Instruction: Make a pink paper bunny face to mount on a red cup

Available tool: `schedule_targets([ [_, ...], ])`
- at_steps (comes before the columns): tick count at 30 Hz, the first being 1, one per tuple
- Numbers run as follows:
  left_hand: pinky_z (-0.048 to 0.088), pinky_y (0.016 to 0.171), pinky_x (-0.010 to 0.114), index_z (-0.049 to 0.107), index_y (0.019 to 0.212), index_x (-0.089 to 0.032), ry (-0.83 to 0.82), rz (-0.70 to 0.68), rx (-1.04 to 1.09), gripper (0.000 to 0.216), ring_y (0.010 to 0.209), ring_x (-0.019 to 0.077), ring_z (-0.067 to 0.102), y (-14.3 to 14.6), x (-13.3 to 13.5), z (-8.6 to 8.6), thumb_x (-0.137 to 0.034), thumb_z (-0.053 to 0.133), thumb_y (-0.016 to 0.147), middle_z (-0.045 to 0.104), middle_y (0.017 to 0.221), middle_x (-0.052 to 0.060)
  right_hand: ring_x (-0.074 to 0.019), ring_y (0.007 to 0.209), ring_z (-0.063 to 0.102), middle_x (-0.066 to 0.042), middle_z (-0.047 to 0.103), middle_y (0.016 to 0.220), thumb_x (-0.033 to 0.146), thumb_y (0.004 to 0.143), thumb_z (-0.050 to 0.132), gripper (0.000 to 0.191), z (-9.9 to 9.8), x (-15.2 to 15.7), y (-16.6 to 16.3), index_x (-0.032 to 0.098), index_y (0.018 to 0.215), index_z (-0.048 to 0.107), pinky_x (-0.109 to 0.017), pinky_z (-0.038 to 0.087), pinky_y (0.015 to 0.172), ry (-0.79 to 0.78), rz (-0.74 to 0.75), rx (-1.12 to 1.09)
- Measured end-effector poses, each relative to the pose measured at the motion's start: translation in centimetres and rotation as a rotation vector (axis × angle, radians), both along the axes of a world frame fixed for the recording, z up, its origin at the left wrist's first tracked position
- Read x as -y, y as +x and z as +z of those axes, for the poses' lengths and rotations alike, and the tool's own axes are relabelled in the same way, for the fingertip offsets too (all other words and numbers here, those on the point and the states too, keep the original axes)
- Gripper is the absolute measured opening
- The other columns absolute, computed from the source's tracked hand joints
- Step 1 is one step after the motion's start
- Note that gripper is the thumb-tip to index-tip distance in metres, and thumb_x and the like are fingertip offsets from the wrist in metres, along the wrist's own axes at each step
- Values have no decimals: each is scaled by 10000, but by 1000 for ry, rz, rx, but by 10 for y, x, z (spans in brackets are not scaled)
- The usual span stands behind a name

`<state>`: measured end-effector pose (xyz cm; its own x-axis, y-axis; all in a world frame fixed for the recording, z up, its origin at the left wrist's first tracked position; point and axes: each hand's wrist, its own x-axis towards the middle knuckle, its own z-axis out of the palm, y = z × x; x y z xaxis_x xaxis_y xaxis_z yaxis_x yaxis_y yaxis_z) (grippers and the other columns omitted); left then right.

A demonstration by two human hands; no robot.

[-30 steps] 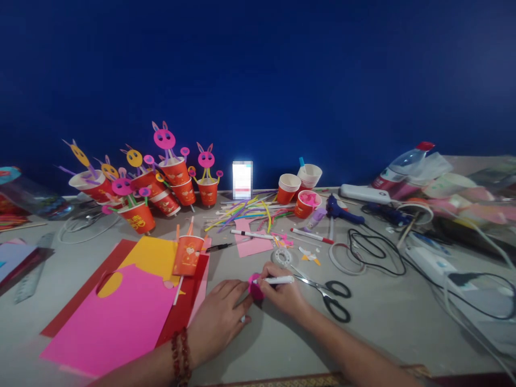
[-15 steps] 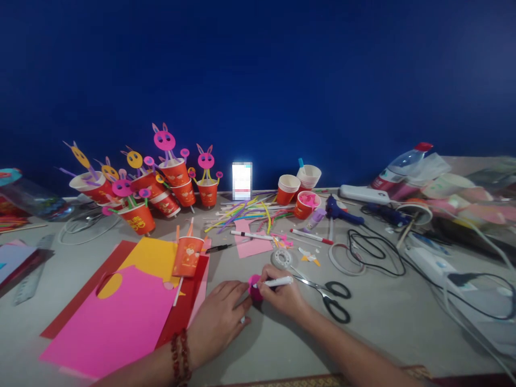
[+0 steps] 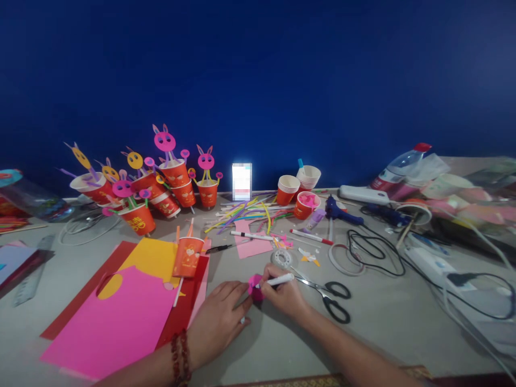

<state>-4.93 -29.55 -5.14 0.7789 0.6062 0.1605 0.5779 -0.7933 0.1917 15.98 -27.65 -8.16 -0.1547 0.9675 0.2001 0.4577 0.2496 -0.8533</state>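
Note:
A white marker (image 3: 281, 279) is gripped in my right hand (image 3: 283, 293), its tip down on a small round magenta paper piece (image 3: 256, 293). My left hand (image 3: 223, 312) lies on the table with its fingers stretched out, fingertips at the left edge of that paper. Just right of my right hand are black-handled scissors (image 3: 327, 293), lying with blades apart. A ring of white tape (image 3: 282, 258) sits behind the hand. Left of my left hand, a red paper cup (image 3: 188, 255) with strips rests on coloured sheets.
Pink paper (image 3: 108, 322) and yellow paper (image 3: 151, 255) lie at left. Decorated red cups (image 3: 207, 192) with paper faces stand at the back left. Pipe cleaners (image 3: 245, 212), a stack of cups (image 3: 287, 189) and a blue glue gun (image 3: 342, 212) with a black cord are farther back.
My right hand and the marker have shifted very slightly to the right on the magenta piece. My left hand stays in place.

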Motion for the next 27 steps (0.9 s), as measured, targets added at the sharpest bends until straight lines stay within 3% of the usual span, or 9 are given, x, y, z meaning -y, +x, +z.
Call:
schedule_targets([
  [27,447,1025,438,516,1274,-174,-22,9,-7,426,1172,269,512,0,1,0,-231,652,874,565,1287,96,-122,531,419,50,483,568,193,804,540,160,5,-2,-2,213,653,492,-239,316,515,7,-50,-12],
])
